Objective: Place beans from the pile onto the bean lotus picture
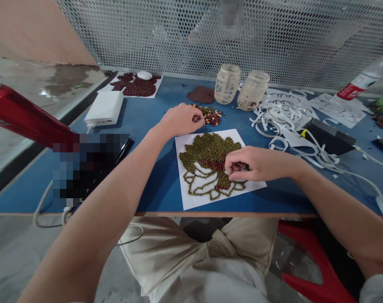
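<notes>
A white sheet (pixel 188 201) lies in front of me, with a flower-like picture made of green mung beans (pixel 207 145) and a band of red beans (pixel 215 164). Several outlined petals in its lower part show bare paper. My right hand (pixel 252 162) rests over the picture's right side, fingers curled together near the red band; anything in them is hidden. Beyond the sheet's top edge, my left hand (pixel 182 120) is beside a small pile of mixed beans (pixel 214 117). Its thumb and fingers are bent into a pinch, and what they hold, if anything, cannot be made out.
Two cloudy jars (pixel 227 84) stand behind the pile beside a brown flat piece (pixel 201 94). Paper strips and cables (pixel 282 115) clutter the right, near a bottle (pixel 357 86). Leftward are a white power bank (pixel 104 108), a dark-red bean picture (pixel 137 86) and a red cylindrical object (pixel 24 118).
</notes>
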A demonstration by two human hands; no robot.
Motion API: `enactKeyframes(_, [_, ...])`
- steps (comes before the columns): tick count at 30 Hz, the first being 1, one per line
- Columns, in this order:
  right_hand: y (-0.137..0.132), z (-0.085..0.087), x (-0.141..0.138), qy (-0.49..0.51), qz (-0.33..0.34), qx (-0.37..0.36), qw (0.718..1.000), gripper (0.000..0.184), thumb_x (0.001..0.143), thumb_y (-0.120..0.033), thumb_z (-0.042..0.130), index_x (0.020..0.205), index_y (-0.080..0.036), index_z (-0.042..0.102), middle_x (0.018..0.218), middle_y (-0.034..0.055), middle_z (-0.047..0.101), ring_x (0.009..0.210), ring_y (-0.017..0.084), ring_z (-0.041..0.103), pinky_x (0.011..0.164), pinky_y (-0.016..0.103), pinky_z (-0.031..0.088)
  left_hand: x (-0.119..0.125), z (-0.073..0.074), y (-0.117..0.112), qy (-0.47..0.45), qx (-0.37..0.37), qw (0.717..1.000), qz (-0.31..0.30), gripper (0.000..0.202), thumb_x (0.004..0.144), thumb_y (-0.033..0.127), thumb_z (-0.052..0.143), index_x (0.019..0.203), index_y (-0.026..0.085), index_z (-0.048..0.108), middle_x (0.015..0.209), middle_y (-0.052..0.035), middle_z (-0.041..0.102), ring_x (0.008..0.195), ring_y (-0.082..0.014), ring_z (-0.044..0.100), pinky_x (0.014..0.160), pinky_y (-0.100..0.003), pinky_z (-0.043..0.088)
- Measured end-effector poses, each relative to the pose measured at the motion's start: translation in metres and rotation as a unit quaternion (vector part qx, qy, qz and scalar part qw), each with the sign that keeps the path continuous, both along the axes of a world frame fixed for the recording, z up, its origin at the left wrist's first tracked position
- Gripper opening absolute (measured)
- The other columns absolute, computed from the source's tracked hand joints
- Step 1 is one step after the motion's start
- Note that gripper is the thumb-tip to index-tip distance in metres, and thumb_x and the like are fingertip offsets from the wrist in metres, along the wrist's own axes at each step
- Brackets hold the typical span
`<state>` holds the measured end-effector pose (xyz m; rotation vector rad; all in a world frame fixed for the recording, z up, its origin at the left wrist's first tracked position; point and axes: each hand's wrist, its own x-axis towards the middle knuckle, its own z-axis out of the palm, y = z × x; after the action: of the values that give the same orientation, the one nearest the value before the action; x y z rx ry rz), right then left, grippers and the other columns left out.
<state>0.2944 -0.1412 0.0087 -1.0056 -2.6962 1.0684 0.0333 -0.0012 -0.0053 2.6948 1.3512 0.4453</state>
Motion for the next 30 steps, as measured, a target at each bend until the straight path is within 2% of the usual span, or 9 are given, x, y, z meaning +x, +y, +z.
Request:
enactKeyframes(12, [-0.0016, 0.0006, -0.0036, -0.01, -0.023, -0.007, 1.0, 0.021, 0.1, -0.04, 0.074, 0.092, -0.022, 0.066, 0.085, -0.0011, 0.062, 0.075, 0.015, 0.052, 0.071, 0.031, 0.038, 0.0006, 0.0011, -0.0014, -0.006, -0.013, 1.0, 0.003, 0.037, 0.095, 0.039, 0.059, 0.113, 0.029, 0.09, 0.086, -0.0079, 0.083, 0.091, -0.0258, 0.075, 0.085, -0.038, 0.053])
enactKeyframes(19, [-0.0012, -0.0016, -0.0038, 0.003, -0.025, 0.006, 1.0, 0.035, 0.096, -0.052, 0.081, 0.093, -0.022, 0.064, 0.087, -0.0008, 0.059, 0.078, 0.016, 0.052, 0.073, 0.032, 0.038, -0.0003, 0.0005, -0.0009, -0.008, -0.008, 1.0, -0.001, 0.038, 0.095, 0.039, 0.059, 0.115, 0.029, 0.09, 0.087, -0.0081, 0.083, 0.093, -0.0266, 0.075, 0.087, -0.04, 0.053])
enactKeyframes(30, [-0.0024, -0.0023, -0.005, 0.019, -0.03, 0.006, 0.999, 0.034, 0.097, -0.05, 0.079, 0.088, -0.022, 0.063, 0.085, -0.0016, 0.059, 0.077, 0.015, 0.051, 0.072, 0.031, 0.036, 0.0001, -0.0002, 0.0, -0.004, -0.009, 1.0, 0.002, 0.035, 0.097, 0.039, 0.06, 0.112, 0.029, 0.09, 0.092, -0.0073, 0.085, 0.093, -0.0251, 0.074, 0.086, -0.037, 0.054])
